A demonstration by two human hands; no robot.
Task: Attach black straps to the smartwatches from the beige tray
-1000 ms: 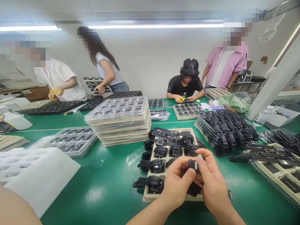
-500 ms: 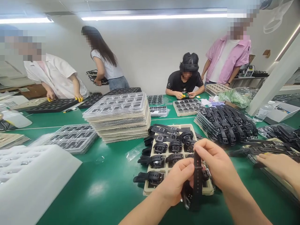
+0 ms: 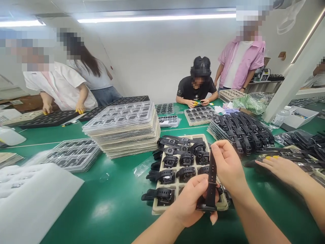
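Note:
A black smartwatch (image 3: 211,189) is held between both hands over the lower right of a beige tray (image 3: 157,207). My left hand (image 3: 191,200) is closed around the watch near its case, fingers partly hidden behind it. My right hand (image 3: 226,166) pinches the upper end of the strap, which stands nearly upright. Rows of black watches (image 3: 188,158) with looped straps lie in the tray's compartments, and some straps hang over its left edge.
Another person's hand (image 3: 281,168) rests on watches at the right. Stacked trays (image 3: 127,132) stand behind left, a heap of watches (image 3: 243,132) behind right. White foam (image 3: 38,200) lies at left. Several people are around the green table (image 3: 106,217).
The watch case has turned and now shows its thin edge below the strap. Both hands still hold it. The view has shifted slightly, and the person at the back left leans closer to the neighbouring person.

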